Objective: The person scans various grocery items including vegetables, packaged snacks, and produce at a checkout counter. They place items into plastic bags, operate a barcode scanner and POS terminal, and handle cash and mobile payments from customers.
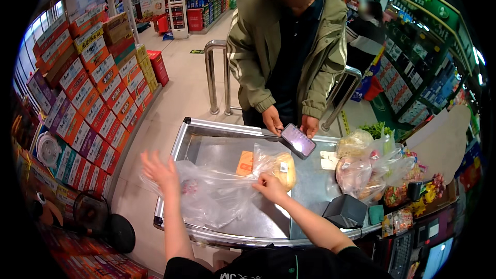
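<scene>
A clear plastic carrier bag (217,195) with faint red print lies spread over the metal checkout counter (310,178). My right hand (271,188) pinches its gathered edge on the right. At the bag's other end, my left hand (159,170) is raised with its fingers spread; film shows beside and below it, and whether it hooks the bag is unclear. Just beyond my right hand sits a yellowish food item (285,170) in a clear bag with a white label. Next to it lies a flat orange packet (245,163), partly covered by the film.
Across the counter a person holds a phone (298,140) over it. Bagged groceries (354,170) with leafy greens (378,130) crowd the right end, near a dark box-shaped device (345,211). Steel rails (214,77) stand beyond. Stacked cartons (97,97) line the left.
</scene>
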Action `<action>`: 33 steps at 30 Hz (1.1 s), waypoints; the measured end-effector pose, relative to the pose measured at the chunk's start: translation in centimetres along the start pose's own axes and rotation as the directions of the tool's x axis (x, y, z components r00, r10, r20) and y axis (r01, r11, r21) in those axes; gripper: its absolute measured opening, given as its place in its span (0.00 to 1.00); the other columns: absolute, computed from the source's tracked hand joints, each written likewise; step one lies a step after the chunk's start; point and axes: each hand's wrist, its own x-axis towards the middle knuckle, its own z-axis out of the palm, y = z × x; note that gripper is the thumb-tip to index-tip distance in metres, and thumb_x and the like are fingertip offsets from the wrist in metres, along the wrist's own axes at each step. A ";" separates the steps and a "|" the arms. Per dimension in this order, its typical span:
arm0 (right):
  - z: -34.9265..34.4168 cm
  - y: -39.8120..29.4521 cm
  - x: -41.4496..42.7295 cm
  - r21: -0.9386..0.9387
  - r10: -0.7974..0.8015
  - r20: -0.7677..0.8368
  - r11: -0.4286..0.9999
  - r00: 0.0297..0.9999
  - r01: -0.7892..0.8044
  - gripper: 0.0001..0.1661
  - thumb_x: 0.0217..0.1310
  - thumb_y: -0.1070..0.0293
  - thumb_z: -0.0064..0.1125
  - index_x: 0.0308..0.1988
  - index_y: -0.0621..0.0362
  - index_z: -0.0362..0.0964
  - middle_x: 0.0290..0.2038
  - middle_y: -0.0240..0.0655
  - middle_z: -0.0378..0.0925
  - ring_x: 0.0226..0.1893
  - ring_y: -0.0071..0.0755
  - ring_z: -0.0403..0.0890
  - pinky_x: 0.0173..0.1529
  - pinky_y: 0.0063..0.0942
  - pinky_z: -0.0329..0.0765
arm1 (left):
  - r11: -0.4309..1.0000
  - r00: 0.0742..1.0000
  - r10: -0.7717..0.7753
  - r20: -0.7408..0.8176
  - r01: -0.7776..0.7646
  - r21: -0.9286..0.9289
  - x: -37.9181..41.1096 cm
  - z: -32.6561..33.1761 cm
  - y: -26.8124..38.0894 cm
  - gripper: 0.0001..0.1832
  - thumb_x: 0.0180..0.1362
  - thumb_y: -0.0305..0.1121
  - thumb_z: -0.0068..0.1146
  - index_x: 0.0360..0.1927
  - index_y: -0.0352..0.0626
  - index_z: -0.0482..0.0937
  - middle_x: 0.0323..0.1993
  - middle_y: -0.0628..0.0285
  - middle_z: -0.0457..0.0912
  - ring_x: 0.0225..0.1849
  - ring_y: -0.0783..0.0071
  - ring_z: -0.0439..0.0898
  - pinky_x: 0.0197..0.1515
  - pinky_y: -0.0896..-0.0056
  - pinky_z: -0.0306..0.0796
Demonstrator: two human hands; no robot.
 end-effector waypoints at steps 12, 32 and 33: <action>1.2 6.1 -3.6 0.144 0.015 0.132 0.989 0.991 -0.034 0.22 0.54 0.64 0.63 0.47 0.60 0.67 0.33 0.31 0.73 0.34 0.24 0.76 0.37 0.25 0.75 | 0.989 0.648 -0.007 0.762 0.115 -0.089 -21.2 5.4 0.5 0.30 0.46 0.40 0.66 0.54 0.44 0.70 0.61 0.46 0.62 0.64 0.46 0.58 0.61 0.41 0.52; -23.7 11.6 -20.5 -0.534 0.070 0.026 0.844 0.997 -0.045 0.59 0.36 0.33 0.66 0.65 0.46 0.53 0.64 0.53 0.51 0.63 0.61 0.54 0.63 0.58 0.49 | 0.876 0.934 0.034 0.355 0.143 -0.460 -19.3 1.1 11.3 0.14 0.47 0.18 0.46 0.40 0.36 0.73 0.42 0.51 0.71 0.48 0.52 0.70 0.52 0.58 0.63; -23.8 10.9 -20.6 -0.563 0.108 0.086 0.825 0.990 -0.041 0.62 0.34 0.34 0.67 0.67 0.41 0.48 0.66 0.52 0.46 0.66 0.61 0.49 0.63 0.63 0.44 | 0.833 0.913 0.068 0.402 0.170 -0.527 -19.8 0.7 14.4 0.13 0.48 0.18 0.46 0.40 0.36 0.73 0.42 0.51 0.71 0.48 0.52 0.70 0.52 0.59 0.64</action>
